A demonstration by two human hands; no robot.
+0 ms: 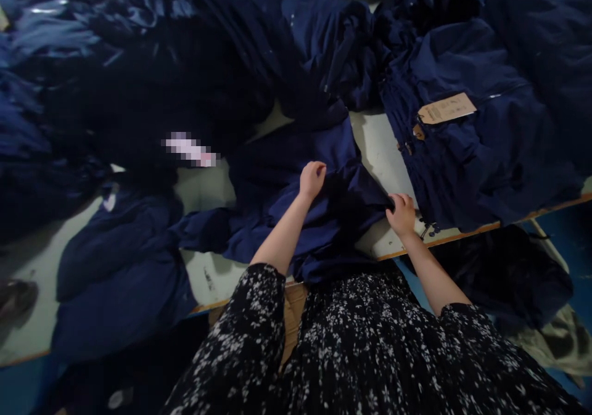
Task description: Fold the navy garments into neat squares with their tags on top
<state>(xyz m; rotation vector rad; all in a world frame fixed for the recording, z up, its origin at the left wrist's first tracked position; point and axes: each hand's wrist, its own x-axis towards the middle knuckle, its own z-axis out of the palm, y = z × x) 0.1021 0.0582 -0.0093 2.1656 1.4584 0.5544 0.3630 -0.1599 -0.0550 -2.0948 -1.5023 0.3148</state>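
Left hand (313, 179) curls nearly closed over the crumpled navy cloth garment (277, 171), grip unclear; right hand (401, 214), at its three o'clock, pinches its edge!

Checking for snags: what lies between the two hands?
Between left hand and right hand lies the rumpled navy garment, seen in the head view.

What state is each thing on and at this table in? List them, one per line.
Dark navy cloth garment in the middle: spread out, rumpled.
Left hand: fingers curled, over that garment; grip unclear.
Right hand: closed on the garment's edge.
Tan rectangular card tag: lying on the navy garments at right.
Navy garment at left: overhanging the table edge.
Pale, orange-edged table: marked, mostly covered.
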